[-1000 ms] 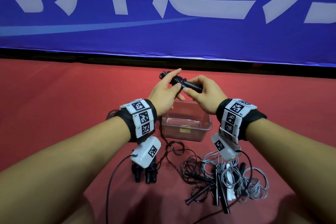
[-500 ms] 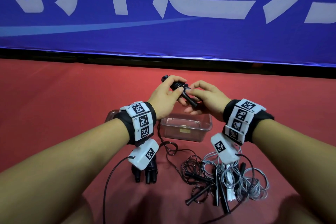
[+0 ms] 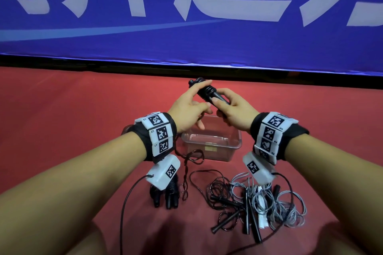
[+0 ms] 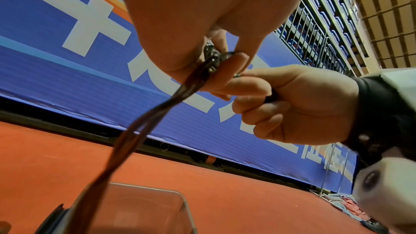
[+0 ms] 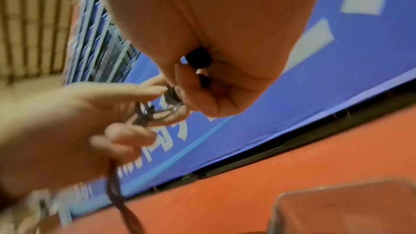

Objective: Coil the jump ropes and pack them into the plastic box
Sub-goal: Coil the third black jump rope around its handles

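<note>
Overhead: your right hand [image 3: 236,113] grips black jump-rope handles [image 3: 209,93] above plastic box [image 3: 211,147]; your left hand [image 3: 188,107] pinches cord [image 3: 186,174]. Left wrist view: cord trails down toward box. Right wrist view: blurred, handle ends poke from your clenched fist.

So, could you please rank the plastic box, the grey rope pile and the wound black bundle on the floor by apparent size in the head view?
1. Grey rope pile, though nearness to the camera may flatter it.
2. Plastic box, close behind and farther off, so this order is unsure.
3. Black bundle, clearly smallest, partly hidden by the wrist camera.
</note>
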A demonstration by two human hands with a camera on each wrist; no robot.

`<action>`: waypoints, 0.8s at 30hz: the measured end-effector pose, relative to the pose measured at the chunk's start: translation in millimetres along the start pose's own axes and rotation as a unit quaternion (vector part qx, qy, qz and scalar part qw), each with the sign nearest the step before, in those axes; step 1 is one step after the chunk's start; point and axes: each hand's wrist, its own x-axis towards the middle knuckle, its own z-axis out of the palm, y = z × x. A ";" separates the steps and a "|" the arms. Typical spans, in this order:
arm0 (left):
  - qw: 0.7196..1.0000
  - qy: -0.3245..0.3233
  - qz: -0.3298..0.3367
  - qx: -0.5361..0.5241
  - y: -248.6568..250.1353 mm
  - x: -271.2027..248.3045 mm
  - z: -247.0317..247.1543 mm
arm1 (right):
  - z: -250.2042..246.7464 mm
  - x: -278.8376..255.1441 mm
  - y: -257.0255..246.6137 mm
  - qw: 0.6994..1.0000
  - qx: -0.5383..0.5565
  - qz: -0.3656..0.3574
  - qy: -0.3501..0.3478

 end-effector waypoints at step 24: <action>0.997 -0.023 -0.001 0.073 -12.0 3.3 -4.4 | 5.3 -2.2 -2.5 0.997 0.064 0.036 -0.023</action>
